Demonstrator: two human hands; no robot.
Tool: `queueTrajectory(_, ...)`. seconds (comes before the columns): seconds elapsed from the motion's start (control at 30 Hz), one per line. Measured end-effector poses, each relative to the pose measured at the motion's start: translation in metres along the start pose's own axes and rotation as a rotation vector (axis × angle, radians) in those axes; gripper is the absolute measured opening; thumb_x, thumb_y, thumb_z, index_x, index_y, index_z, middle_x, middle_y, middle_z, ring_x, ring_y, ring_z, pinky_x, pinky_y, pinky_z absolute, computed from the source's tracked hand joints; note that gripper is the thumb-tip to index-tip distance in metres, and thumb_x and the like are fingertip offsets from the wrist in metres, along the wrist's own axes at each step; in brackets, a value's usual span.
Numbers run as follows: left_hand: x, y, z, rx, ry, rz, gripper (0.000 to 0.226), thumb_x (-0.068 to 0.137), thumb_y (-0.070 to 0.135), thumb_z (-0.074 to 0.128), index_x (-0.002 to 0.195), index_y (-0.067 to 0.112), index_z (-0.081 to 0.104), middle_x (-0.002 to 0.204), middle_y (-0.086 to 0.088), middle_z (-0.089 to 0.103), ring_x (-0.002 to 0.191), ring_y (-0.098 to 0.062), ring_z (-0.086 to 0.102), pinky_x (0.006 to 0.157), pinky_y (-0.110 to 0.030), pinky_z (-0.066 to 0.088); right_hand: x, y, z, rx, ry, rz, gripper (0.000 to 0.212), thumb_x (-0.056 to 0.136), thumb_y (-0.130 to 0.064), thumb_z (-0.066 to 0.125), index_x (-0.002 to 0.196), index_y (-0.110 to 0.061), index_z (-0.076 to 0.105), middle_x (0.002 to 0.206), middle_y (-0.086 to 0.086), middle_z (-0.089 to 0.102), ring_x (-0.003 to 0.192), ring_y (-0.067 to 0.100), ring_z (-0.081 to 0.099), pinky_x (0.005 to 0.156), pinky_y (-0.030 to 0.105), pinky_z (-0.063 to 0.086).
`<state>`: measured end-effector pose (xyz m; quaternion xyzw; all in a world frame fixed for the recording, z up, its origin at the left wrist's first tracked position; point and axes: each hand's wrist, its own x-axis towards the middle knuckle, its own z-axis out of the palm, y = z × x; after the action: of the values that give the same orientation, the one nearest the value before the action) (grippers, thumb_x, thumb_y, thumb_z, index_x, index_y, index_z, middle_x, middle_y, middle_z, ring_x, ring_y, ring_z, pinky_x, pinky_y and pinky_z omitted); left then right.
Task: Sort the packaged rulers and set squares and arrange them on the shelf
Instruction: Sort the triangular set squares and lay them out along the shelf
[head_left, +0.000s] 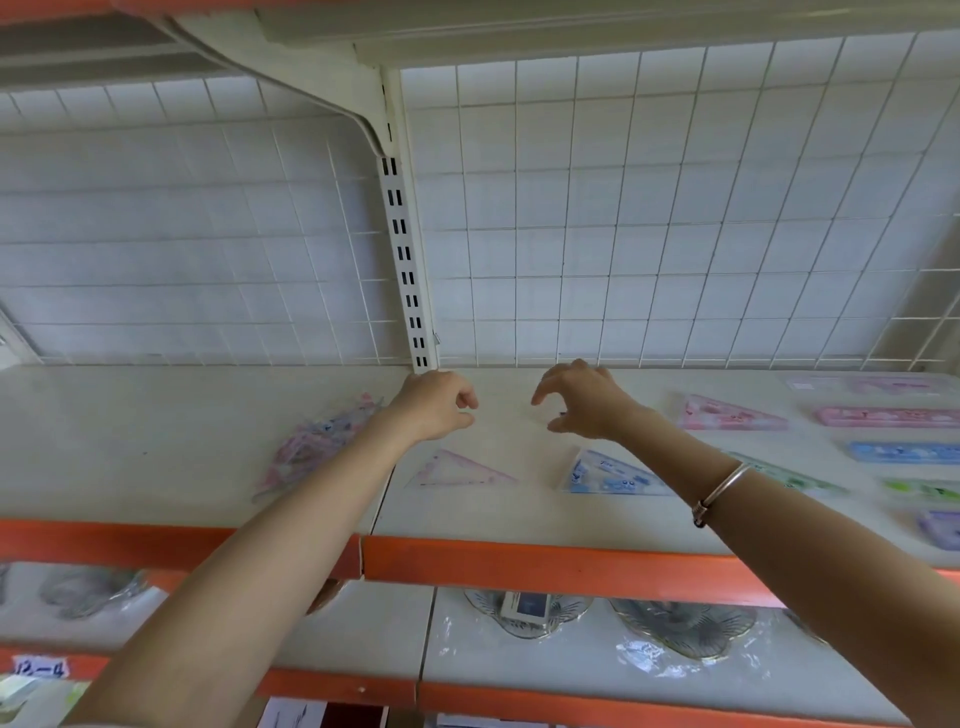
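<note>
Pink, blue and clear-wrapped set squares lie flat on a pale shelf (156, 441) with an orange front rim. Nearest the person, under the left hand (436, 405), is a pink set square (457, 470). Under the right wrist lies a blue set square (613, 475). Just right of the right hand (582, 400) is another pink set square (727, 413), and a green packet (789, 475) shows beyond the right forearm, too blurred to name.

Far to the right of both hands, packaged rulers (904, 452) run in a column, one behind the other: pink, pink, blue, green, purple. This part looks sorted and laid out. To the left of the left hand, an unsorted heap of packets (317, 447) lies jumbled, so a good share of the work appears to remain, perhaps half.

Both hands hover above bare shelf between the two groups, apart from each other. The left hand's fingers are curled in toward the thumb, with nothing visible in them. The right hand is spread in a claw, thumb and fingers apart, holding nothing that can be seen. A silver bracelet (722, 488) circles the right wrist.

Behind the hands rises a white wire grid (623, 208) and a slotted upright (402, 260). Below, a lower shelf holds wrapped glass dishes (680, 629).
</note>
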<state>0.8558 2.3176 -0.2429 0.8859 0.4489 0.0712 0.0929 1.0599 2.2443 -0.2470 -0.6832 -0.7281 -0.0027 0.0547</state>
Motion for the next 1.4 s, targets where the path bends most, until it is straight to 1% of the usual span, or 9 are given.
queueTrajectory(0.1, 0.002, 0.0, 0.002, -0.008, -0.006, 0.011, 0.024, 0.089, 0.026, 0.062, 0.112, 0.022, 0.065, 0.115, 0.006, 0.065, 0.111, -0.014, 0.055, 0.093, -0.026, 0.029, 0.006, 0.011, -0.002, 0.038, -0.1, 0.076, 0.046, 0.081, -0.028, 0.072, 0.124, -0.033, 0.058, 0.146, 0.001, 0.036, 0.132, 0.026, 0.032, 0.105, 0.047, 0.025)
queueTrajectory(0.2, 0.005, 0.001, 0.004, -0.005, -0.01, 0.023, 0.024, 0.089, 0.027, 0.062, 0.112, 0.023, 0.065, 0.114, 0.006, 0.064, 0.111, -0.014, 0.055, 0.091, -0.024, 0.029, 0.013, 0.018, -0.001, 0.092, -0.157, 0.097, 0.045, 0.077, -0.027, 0.076, 0.119, -0.035, 0.061, 0.145, 0.001, 0.034, 0.133, 0.027, 0.03, 0.106, 0.05, 0.027)
queueTrajectory(0.3, 0.008, 0.002, 0.007, -0.007, -0.02, 0.024, 0.025, 0.089, 0.027, 0.062, 0.113, 0.023, 0.065, 0.114, 0.006, 0.064, 0.111, -0.015, 0.055, 0.094, -0.025, 0.03, 0.02, 0.021, 0.001, 0.173, -0.205, 0.068, 0.039, 0.073, -0.023, 0.079, 0.11, -0.03, 0.066, 0.132, 0.005, 0.043, 0.126, 0.026, 0.037, 0.103, 0.041, 0.034)
queueTrajectory(0.43, 0.011, 0.001, 0.008, -0.01, -0.026, 0.026, 0.025, 0.088, 0.028, 0.063, 0.112, 0.024, 0.065, 0.114, 0.007, 0.065, 0.111, -0.015, 0.055, 0.096, -0.027, 0.031, 0.026, 0.023, 0.002, 0.186, -0.227, 0.061, 0.03, 0.075, -0.019, 0.077, 0.104, -0.023, 0.071, 0.121, 0.001, 0.052, 0.118, 0.021, 0.042, 0.096, 0.033, 0.035)
queueTrajectory(0.7, 0.011, -0.002, 0.007, -0.019, -0.028, 0.02, 0.026, 0.088, 0.027, 0.063, 0.114, 0.024, 0.064, 0.114, 0.007, 0.064, 0.11, -0.015, 0.055, 0.095, -0.027, 0.03, 0.028, 0.024, 0.001, 0.21, -0.219, 0.057, 0.027, 0.075, -0.017, 0.077, 0.101, -0.021, 0.072, 0.114, -0.003, 0.056, 0.115, 0.019, 0.045, 0.093, 0.033, 0.036)
queueTrajectory(0.97, 0.011, 0.0, 0.005, -0.004, -0.037, 0.02, 0.026, 0.089, 0.027, 0.063, 0.115, 0.024, 0.064, 0.115, 0.006, 0.064, 0.11, -0.015, 0.055, 0.098, -0.029, 0.03, 0.028, 0.025, 0.001, 0.21, -0.227, 0.074, 0.029, 0.074, -0.015, 0.078, 0.101, -0.022, 0.071, 0.121, -0.001, 0.057, 0.118, 0.019, 0.045, 0.093, 0.032, 0.036)
queueTrajectory(1.13, 0.009, -0.001, 0.002, 0.002, -0.034, 0.017, 0.026, 0.089, 0.028, 0.062, 0.115, 0.024, 0.063, 0.116, 0.007, 0.064, 0.111, -0.015, 0.055, 0.097, -0.028, 0.03, 0.026, 0.023, 0.0, 0.246, -0.186, 0.074, 0.04, 0.074, -0.021, 0.08, 0.111, -0.023, 0.066, 0.125, 0.0, 0.049, 0.12, 0.021, 0.043, 0.098, 0.033, 0.034)
queueTrajectory(1.23, 0.007, -0.005, 0.0, 0.001, -0.016, 0.008, 0.025, 0.089, 0.028, 0.062, 0.114, 0.025, 0.064, 0.116, 0.007, 0.064, 0.111, -0.014, 0.055, 0.096, -0.028, 0.03, 0.022, 0.007, -0.003, 0.278, -0.097, 0.001, 0.037, 0.077, -0.024, 0.077, 0.113, -0.023, 0.065, 0.129, 0.002, 0.051, 0.123, 0.02, 0.043, 0.106, 0.036, 0.033)
queueTrajectory(1.4, -0.004, -0.013, -0.001, -0.015, 0.013, 0.001, 0.023, 0.092, 0.031, 0.059, 0.114, 0.025, 0.065, 0.115, 0.007, 0.064, 0.112, -0.018, 0.053, 0.094, -0.028, 0.03, 0.013, -0.026, 0.001, 0.303, -0.093, -0.128, 0.03, 0.083, -0.029, 0.07, 0.112, -0.022, 0.066, 0.124, 0.001, 0.057, 0.117, 0.018, 0.049, 0.101, 0.031, 0.037)
